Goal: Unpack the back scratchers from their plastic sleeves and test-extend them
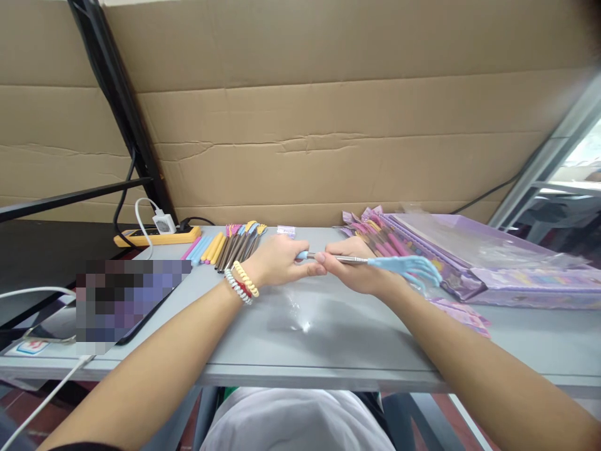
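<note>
Head view: blue claw-ended back scratcher (382, 263), silvery shaft (350, 259).

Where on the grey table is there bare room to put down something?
On the right, the grey table shows bare between the purple box and the right forearm. A narrow strip also lies between the blurred device and left forearm. Between forearms, shine may be clear film. The back left is crowded with coloured sticks.

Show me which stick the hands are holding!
The blue-clawed stick, in the left hand and right hand; the dark sticks lie on the table.
</note>
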Available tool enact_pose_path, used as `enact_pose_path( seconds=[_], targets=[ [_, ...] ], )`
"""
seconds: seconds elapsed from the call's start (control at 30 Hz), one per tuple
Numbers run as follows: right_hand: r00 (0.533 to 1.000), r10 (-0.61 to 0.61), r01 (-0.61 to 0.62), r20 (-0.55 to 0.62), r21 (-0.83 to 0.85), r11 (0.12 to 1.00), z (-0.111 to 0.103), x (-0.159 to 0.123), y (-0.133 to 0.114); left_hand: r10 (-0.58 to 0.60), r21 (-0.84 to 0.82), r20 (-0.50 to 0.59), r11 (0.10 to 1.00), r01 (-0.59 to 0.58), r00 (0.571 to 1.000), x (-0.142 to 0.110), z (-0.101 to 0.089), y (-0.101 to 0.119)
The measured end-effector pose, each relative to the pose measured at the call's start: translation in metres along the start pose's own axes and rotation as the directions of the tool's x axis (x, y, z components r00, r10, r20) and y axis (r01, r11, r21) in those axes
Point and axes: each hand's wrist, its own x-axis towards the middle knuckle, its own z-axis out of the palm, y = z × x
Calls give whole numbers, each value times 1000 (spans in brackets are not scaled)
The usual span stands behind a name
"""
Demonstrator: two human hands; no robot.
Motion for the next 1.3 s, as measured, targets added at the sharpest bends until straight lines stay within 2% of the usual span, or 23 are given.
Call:
enact_pose_path(
  seconds=[0.07,0.17,0.33,0.57,0.8,0.93,1.0,1.07,1.17,1.23,1.3],
  targets=[
    [996,80,-84,46,90,992,2,2,3,-5,-33,-7,999,5,1000,-2,4,3],
    [991,89,-110,100,227,968,5,4,6,24,-75,6,997,-24,1000,-4,11,9],
    [983,128,-151,129,182,972,5,4,4,22,-73,62,997,-18,998,-3,12,12],
    [990,83,-99,112,147,984,3,3,1,-46,-40,113,998,51,993,7,5,5],
    [991,-89,94,97,-45,995,6,0,2,-42,-58,211,997,55,977,8,-7,-13],
    [993,-87,90,78,-33,995,5,2,2,-51,-54,256,996,67,965,9,-13,-22],
    [996,-81,80,30,29,996,-1,1,5,-84,-3,251,996,88,964,7,-17,-32],
    [993,-82,92,-83,126,988,-13,-2,12,-157,68,196,987,146,968,0,-23,-45],
    [955,-17,92,-297,241,966,-34,-6,28,-307,63,-10,949,307,952,-14,-37,-66],
    [933,41,62,-358,271,961,-45,-8,37,-371,-52,-176,928,368,912,-19,-44,-76],
    [949,64,20,-308,261,965,-48,-7,43,-462,-169,-288,887,430,839,-21,-47,-80]
  ],
)
